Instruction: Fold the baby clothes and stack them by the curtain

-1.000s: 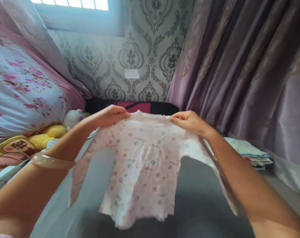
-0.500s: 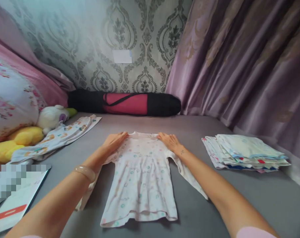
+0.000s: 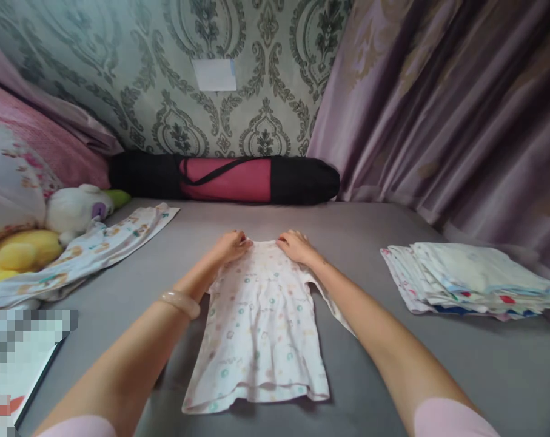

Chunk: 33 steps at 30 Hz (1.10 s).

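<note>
Left hand (image 3: 235, 244) first: thumb and fingers are curled onto the shoulder of a little white printed shirt (image 3: 261, 321), right by the collar, and it looks like a pinch to me. Right hand (image 3: 295, 244) mirrors it on the other side of the collar. Can't see under the fingers, so no idea how much cloth each one has. The shirt is down on the grey sheet (image 3: 356, 237), running from between the hands back toward the wearer, hem at the near end and a bit wavy. One sleeve pokes out from under the right forearm; the other is mostly hidden by the left forearm.

So what's changed: a second ago the shirt hangs in the air between the hands, and now it's lying on the sheet. The hands also sit closer together than half a second ago, with less collar showing between them. I'd read that as the shirt being laid out, with the top end getting adjusted.

Further out, well right of the right hand, there's a stack of folded clothes (image 3: 479, 276). Left of the left hand lies a patterned garment (image 3: 129, 233), with a white plush (image 3: 72, 209) and a yellow plush (image 3: 33, 249) past it. Straight beyond both hands, a black and pink bag (image 3: 227, 179) sits along the wall (image 3: 142, 60).
</note>
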Available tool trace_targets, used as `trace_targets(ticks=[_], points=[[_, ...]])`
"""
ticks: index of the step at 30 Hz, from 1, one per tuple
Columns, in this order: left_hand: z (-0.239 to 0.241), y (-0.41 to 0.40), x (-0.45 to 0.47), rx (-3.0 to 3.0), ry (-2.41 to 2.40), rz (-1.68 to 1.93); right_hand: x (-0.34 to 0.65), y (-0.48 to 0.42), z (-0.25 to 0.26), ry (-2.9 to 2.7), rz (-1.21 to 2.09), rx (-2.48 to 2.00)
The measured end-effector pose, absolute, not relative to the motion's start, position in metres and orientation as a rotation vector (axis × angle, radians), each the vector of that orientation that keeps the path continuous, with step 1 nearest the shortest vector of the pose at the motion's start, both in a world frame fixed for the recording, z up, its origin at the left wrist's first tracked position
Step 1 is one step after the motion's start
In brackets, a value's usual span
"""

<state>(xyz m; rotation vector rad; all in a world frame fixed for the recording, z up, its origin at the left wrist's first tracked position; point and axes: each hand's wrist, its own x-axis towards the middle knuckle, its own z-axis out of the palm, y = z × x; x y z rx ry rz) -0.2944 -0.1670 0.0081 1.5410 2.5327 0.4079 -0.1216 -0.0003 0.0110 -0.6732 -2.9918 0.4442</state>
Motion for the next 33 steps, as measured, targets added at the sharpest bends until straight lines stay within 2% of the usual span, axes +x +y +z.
trace_targets(ticks=[6, 9, 12, 16, 19, 21, 24, 29, 31, 33], points=[[-0.006, -0.165, -0.280, 1.635, 2.738, 0.475, -0.122, -0.014, 0.003, -2.878, 0.109, -0.622], [-0.012, -0.170, -0.287, 1.742, 2.787, 0.451, -0.125, -0.012, -0.006, -2.852, 0.063, -0.571], [-0.017, -0.170, -0.297, 1.725, 2.713, 0.379, -0.132, -0.005, -0.006, -2.868, 0.235, -0.606], [-0.011, -0.169, -0.298, 1.665, 2.761, 0.213, -0.117, 0.016, 0.016, -2.812, 0.724, -0.647], [0.006, -0.168, -0.284, 1.615, 2.906, 0.120, -0.064, 0.031, 0.035, -2.719, 0.690, -0.800], [0.016, -0.163, -0.270, 1.712, 2.894, 0.220, -0.014, 0.032, 0.041, -2.771, 0.647, -0.984], [0.019, -0.144, -0.242, 1.957, 2.585, 0.452, 0.056, 0.019, 0.041, -2.839, 0.613, -1.325], [-0.008, -0.108, -0.199, 2.136, 2.124, 0.748, 0.107, -0.015, 0.034, -2.831, 0.551, -1.488], [-0.022, -0.102, -0.189, 2.146, 2.105, 0.846, 0.109, -0.021, 0.033, -2.806, 0.613, -1.487], [-0.033, -0.100, -0.186, 2.143, 2.110, 0.937, 0.108, -0.018, 0.036, -2.734, 0.837, -1.485]])
